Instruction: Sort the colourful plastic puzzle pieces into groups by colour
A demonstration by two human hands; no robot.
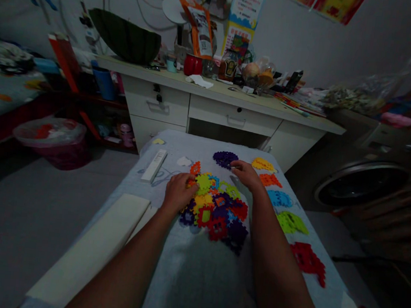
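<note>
My left hand [180, 190] is at the left side of a mixed pile of toothed plastic building pieces [218, 208]. Its fingers are bent round the edge of a yellow-green toothed piece [203, 182]. My right hand [246, 173] is by the group of purple toothed pieces [225, 158], its thumb and fingers slightly apart, with no piece visible between them. Down the right side lie groups sorted by colour: yellow pieces [263, 164], orange pieces [271, 180], blue pieces [279, 198], green pieces [292, 222] and red pieces [309, 260].
A white bar-shaped object [154, 166] lies on the cloth-covered table [198, 278] at left, near a long pale board [93, 245]. Beyond the table stands a white drawer desk [230, 113] crowded with items. A washing machine [356, 162] is at right, a pink bin [57, 143] at left.
</note>
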